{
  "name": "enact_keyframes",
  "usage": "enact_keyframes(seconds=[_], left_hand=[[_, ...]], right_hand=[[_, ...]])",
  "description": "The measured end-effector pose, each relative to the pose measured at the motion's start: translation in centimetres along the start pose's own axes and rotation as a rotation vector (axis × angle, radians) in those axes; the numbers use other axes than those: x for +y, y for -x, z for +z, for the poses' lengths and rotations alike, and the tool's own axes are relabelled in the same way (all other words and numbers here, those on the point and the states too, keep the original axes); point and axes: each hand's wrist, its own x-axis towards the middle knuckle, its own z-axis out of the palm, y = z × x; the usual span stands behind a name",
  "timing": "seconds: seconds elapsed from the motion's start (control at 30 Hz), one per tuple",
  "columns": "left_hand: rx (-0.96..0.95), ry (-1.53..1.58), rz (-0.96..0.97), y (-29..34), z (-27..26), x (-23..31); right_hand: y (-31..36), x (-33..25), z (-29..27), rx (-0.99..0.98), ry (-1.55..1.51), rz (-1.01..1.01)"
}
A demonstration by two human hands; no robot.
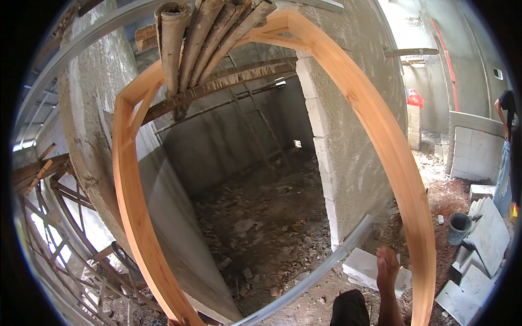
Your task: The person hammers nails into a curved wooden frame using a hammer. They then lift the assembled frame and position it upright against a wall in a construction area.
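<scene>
A large orange-brown wooden door frame (375, 117) with diagonal corner braces (145, 111) stands tilted in front of me, around the view of a doorway. At the lower edge, a sliver of my left hand (175, 322) shows against the frame's left post, fingers around the wood. My right hand (386, 262) is raised inside the right post, apart from it, its fingers curled closed. Whatever it may hold is hidden. Behind it lie white blocks (360, 265). A grey metal strip (321, 270) crosses the doorway's foot.
Bamboo poles (204, 41) rest over a wooden beam (234, 81) in the opening. Rubble (261, 233) covers the floor inside. At right are a dark bucket (459, 228), stacked pale slabs (483, 233) and a person (507, 141). Timber scaffolding (60, 228) stands left.
</scene>
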Motion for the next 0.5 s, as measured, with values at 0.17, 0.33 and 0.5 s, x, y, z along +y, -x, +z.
enact_keyframes(seconds=[0.17,0.33,0.5], left_hand=[[0.156,-0.12,0.166,1.2,1.5,-2.9],[0.112,-0.146,0.043,1.5,0.3,-2.0],[0.079,-0.194,-0.062,2.3,0.0,-1.3]], right_hand=[[-9.9,4.7,4.9,0.203,-0.562,0.329],[-16.7,6.3,7.6,0.362,-0.823,0.201],[-19.9,11.4,8.3,0.304,-1.095,-0.133]])
